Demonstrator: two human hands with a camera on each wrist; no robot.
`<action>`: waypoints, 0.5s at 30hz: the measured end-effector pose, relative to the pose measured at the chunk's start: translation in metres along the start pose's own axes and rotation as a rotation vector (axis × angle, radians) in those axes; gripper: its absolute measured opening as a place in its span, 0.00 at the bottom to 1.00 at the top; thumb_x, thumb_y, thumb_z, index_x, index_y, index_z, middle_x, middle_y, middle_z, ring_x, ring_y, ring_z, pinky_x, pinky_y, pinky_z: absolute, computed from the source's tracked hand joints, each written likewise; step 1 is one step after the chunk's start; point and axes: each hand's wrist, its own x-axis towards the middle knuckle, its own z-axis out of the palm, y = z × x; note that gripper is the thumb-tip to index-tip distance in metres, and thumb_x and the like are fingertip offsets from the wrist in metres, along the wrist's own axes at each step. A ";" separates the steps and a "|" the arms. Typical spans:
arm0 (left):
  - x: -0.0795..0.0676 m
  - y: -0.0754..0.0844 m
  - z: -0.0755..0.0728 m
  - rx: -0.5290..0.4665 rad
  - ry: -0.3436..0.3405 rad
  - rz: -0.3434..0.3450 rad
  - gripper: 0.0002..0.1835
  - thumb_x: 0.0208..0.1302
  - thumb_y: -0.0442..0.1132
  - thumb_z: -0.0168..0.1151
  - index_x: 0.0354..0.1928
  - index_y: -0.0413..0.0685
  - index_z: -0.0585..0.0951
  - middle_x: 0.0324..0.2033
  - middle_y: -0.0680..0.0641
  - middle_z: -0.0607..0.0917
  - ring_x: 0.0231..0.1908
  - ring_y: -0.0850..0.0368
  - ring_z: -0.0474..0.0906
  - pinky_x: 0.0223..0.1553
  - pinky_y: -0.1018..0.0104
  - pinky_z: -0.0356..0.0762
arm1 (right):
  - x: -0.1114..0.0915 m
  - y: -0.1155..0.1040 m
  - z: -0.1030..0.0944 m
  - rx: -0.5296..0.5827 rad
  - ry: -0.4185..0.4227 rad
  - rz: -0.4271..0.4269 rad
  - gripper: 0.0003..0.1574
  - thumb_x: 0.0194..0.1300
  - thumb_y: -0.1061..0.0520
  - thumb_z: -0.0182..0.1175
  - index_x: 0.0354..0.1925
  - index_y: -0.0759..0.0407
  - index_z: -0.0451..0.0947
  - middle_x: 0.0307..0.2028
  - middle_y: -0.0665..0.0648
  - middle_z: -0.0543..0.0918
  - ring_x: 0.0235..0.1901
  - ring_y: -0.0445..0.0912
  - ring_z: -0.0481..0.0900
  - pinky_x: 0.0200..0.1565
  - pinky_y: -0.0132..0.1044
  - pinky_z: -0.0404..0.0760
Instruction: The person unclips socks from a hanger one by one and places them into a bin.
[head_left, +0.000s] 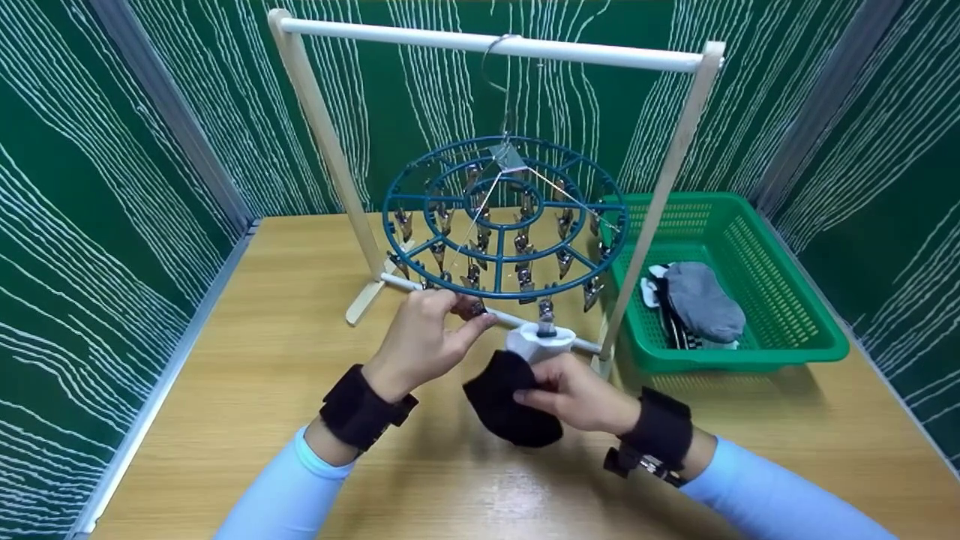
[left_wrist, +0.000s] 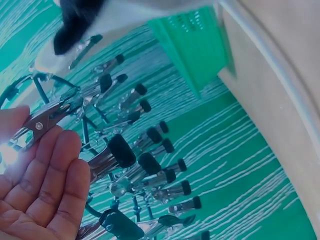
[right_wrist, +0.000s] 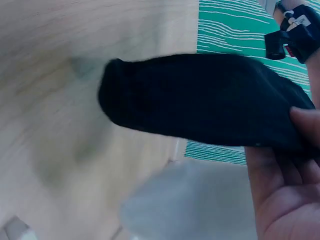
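My left hand point(head_left: 429, 339) pinches a metal clip point(left_wrist: 42, 122) at the near edge of the round blue-green clip hanger point(head_left: 498, 295). With thumb and fingers my right hand point(head_left: 581, 394) holds a black sock point(head_left: 510, 409), which droops over the table; the right wrist view shows its full length stretching left from the hand. Just behind the black sock, a white sock point(head_left: 523, 346) hangs from a neighbouring clip point(head_left: 546, 309), partly hidden by that hand and the black sock. Several other clips, with dark tips, dangle bare around the hanger.
The hanger hooks onto the white crossbar point(head_left: 420, 37) of a wooden stand with posts at left and right. Behind the right post sits a green basket point(head_left: 750, 361) holding a grey sock point(head_left: 705, 300) and black and white pieces. Green patterned walls surround the wooden table point(head_left: 247, 420).
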 end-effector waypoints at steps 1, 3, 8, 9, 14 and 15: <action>0.000 0.000 0.000 0.004 -0.008 -0.007 0.09 0.70 0.37 0.76 0.36 0.37 0.89 0.32 0.43 0.93 0.34 0.49 0.88 0.39 0.53 0.85 | -0.002 -0.003 -0.002 0.003 -0.026 -0.006 0.08 0.73 0.68 0.66 0.35 0.71 0.88 0.31 0.66 0.92 0.33 0.34 0.86 0.38 0.27 0.85; -0.001 0.000 0.000 0.010 -0.027 -0.030 0.09 0.71 0.38 0.75 0.37 0.37 0.90 0.32 0.43 0.93 0.34 0.49 0.87 0.39 0.54 0.85 | -0.004 -0.009 -0.008 -0.009 -0.066 -0.023 0.08 0.73 0.67 0.66 0.36 0.70 0.89 0.32 0.65 0.92 0.33 0.37 0.88 0.39 0.29 0.87; -0.001 0.001 0.000 0.017 -0.056 -0.072 0.09 0.71 0.39 0.75 0.39 0.38 0.91 0.32 0.44 0.93 0.34 0.51 0.85 0.40 0.58 0.83 | -0.012 -0.024 -0.025 -0.036 -0.132 -0.054 0.06 0.73 0.66 0.67 0.40 0.67 0.90 0.38 0.64 0.94 0.36 0.47 0.93 0.43 0.33 0.91; -0.002 0.001 0.000 0.019 -0.057 -0.075 0.09 0.71 0.39 0.75 0.39 0.38 0.91 0.32 0.45 0.93 0.34 0.52 0.85 0.40 0.58 0.82 | -0.013 -0.026 -0.029 -0.042 -0.137 -0.067 0.06 0.73 0.66 0.67 0.40 0.67 0.90 0.37 0.64 0.94 0.36 0.49 0.93 0.42 0.34 0.91; -0.002 0.001 0.000 0.013 -0.054 -0.093 0.09 0.70 0.39 0.76 0.38 0.39 0.91 0.32 0.45 0.93 0.35 0.52 0.86 0.41 0.58 0.83 | -0.021 -0.037 -0.049 -0.019 -0.136 -0.114 0.05 0.72 0.69 0.66 0.40 0.69 0.89 0.37 0.67 0.93 0.35 0.50 0.94 0.38 0.39 0.93; -0.002 0.001 0.000 0.010 -0.053 -0.099 0.09 0.70 0.39 0.77 0.38 0.39 0.91 0.32 0.45 0.93 0.35 0.51 0.86 0.42 0.57 0.83 | -0.023 -0.039 -0.054 -0.010 -0.134 -0.123 0.05 0.72 0.70 0.66 0.41 0.70 0.89 0.38 0.67 0.93 0.35 0.49 0.95 0.38 0.39 0.93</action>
